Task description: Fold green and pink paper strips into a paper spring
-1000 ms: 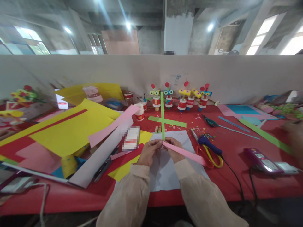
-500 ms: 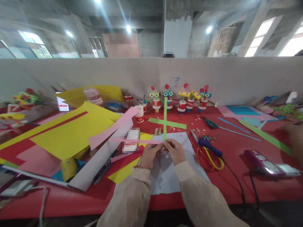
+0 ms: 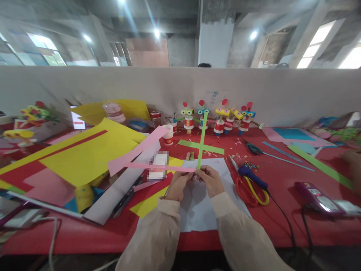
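Note:
My left hand (image 3: pixel 179 184) is closed in a pinch around the right end of a pink paper strip (image 3: pixel 158 166), which stretches out to the left. Close beside it, my right hand (image 3: pixel 210 181) pinches the lower end of a light green paper strip (image 3: pixel 202 145) that points away from me, leaning slightly right. The two strips meet at roughly a right angle between my fingertips; the exact overlap is hidden. Under both hands lies a white paper sheet (image 3: pixel 201 214). Beyond them, another green strip (image 3: pixel 184 143) lies across the red table (image 3: pixel 169 241).
Scissors (image 3: pixel 247 188) and a blue-handled corded tool (image 3: pixel 251 176) lie to the right, near a purple device (image 3: pixel 317 197). Coloured papers (image 3: pixel 84 158) pile up at left. Several paper-cup figures (image 3: pixel 188 122) stand along the partition (image 3: pixel 158 86). Someone's hand (image 3: pixel 352 165) shows at far right.
The green strip's top has swung to the right, from upright to slightly leaning. My hands stay together over the white sheet. The whole view has shifted a little.

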Motion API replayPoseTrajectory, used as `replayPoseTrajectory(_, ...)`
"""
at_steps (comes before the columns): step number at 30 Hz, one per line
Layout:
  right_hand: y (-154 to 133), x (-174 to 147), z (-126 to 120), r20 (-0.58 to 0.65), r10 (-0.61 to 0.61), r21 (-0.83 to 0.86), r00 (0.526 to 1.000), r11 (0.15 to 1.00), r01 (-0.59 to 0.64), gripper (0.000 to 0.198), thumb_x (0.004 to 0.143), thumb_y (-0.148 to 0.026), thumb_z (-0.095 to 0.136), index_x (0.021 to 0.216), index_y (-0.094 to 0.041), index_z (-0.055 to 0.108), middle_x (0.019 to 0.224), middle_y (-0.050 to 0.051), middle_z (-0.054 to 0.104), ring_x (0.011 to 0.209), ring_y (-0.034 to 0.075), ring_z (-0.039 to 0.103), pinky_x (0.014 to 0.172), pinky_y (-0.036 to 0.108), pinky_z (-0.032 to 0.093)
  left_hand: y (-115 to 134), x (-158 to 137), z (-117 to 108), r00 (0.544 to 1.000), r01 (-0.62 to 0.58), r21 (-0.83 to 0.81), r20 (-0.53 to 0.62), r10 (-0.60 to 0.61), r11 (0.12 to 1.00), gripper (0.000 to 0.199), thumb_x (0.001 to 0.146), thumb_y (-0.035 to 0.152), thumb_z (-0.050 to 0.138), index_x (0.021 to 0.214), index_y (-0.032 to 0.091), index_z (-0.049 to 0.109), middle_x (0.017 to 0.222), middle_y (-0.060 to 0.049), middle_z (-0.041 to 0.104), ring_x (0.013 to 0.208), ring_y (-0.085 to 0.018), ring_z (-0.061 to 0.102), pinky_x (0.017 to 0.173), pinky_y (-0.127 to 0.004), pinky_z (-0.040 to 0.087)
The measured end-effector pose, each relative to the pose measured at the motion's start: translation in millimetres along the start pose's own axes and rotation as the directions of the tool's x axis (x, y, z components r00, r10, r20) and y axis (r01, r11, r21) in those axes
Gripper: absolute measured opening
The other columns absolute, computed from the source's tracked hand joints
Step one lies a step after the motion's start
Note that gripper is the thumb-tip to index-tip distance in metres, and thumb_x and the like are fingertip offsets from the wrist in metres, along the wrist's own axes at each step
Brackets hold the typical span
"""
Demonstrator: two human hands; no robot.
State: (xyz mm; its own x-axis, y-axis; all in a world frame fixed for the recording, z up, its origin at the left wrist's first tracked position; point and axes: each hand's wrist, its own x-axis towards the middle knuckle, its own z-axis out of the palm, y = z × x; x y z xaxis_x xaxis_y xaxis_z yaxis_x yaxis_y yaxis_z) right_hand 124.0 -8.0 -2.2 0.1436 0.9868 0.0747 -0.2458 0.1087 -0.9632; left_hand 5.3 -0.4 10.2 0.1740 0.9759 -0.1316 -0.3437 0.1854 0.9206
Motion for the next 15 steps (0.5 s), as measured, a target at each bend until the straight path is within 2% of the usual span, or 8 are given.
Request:
replayPoseTrajectory(3,2.0,0.7,-0.8,0.019,0.025,0.016,0.999,1.0,-0.026,0.019,0.061,-0.033,0.069,0.066,-0.017,0.062,0.047,-0.004,0.056,0.042,0.008,0.046,0.044,0.021,0.036,-0.5,-0.4,-1.1,0.999,0.039,-0.053,0.009,-0.039,0.998,0.019,0.055,0.029,0.075,0.058,0.013,0.064,0.057,-0.001,0.057,0.054,-0.01,0.047,0.05,-0.022,0.032)
replayPoseTrajectory(9,2.6,0.9,-1.0,0.005,0.027,-0.031,1.0,0.999,-0.027,0.02,0.058,-0.035,0.071,0.065,-0.018,0.063,0.048,-0.003,0.058,0.044,0.009,0.049,0.044,0.021,0.038,-1.0,-0.5,-3.3,0.992,0.081,-0.036,0.103,-0.077,0.996,0.023,0.054,0.03,0.077,0.061,0.011,0.066,0.053,-0.001,0.056,0.048,-0.007,0.044,0.049,-0.021,0.032)
replayPoseTrajectory(15,5.1,0.3,-1.6,0.036,-0.011,-0.084,0.999,0.996,0.014,0.02,0.061,-0.036,0.07,0.07,-0.019,0.068,0.057,0.0,0.064,0.047,0.012,0.053,0.047,0.024,0.044,-2.3,2.7,-4.2,0.994,0.063,-0.015,0.087,-0.062,0.998,0.026,0.053,0.033,0.079,0.058,0.011,0.065,0.052,0.0,0.055,0.047,-0.007,0.043,0.047,-0.021,0.031)
